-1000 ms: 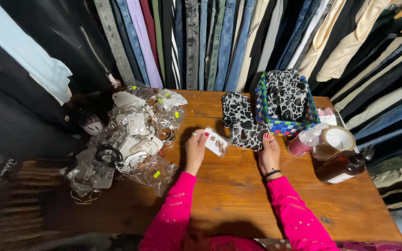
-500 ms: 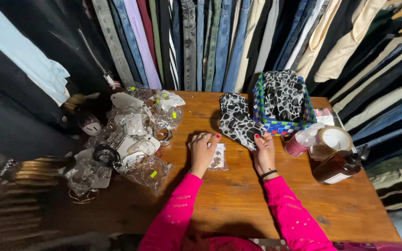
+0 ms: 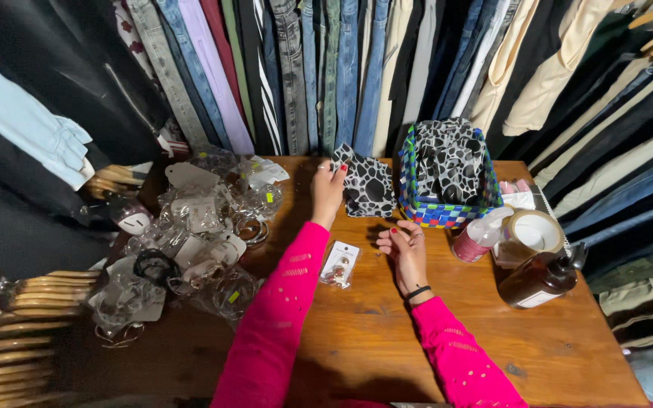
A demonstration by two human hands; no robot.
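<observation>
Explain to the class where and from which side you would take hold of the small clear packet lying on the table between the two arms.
The clear packet lies flat on the wooden table, so a pinch at one edge probably works best. I would come from its lower right corner, on the side of the right hand: that edge is bare, whereas the pink left sleeve crowds the packet's left side.

Wooden table, densely hung trousers and jeans behind, dark garments left, perhaps stacked wooden hangers
</observation>
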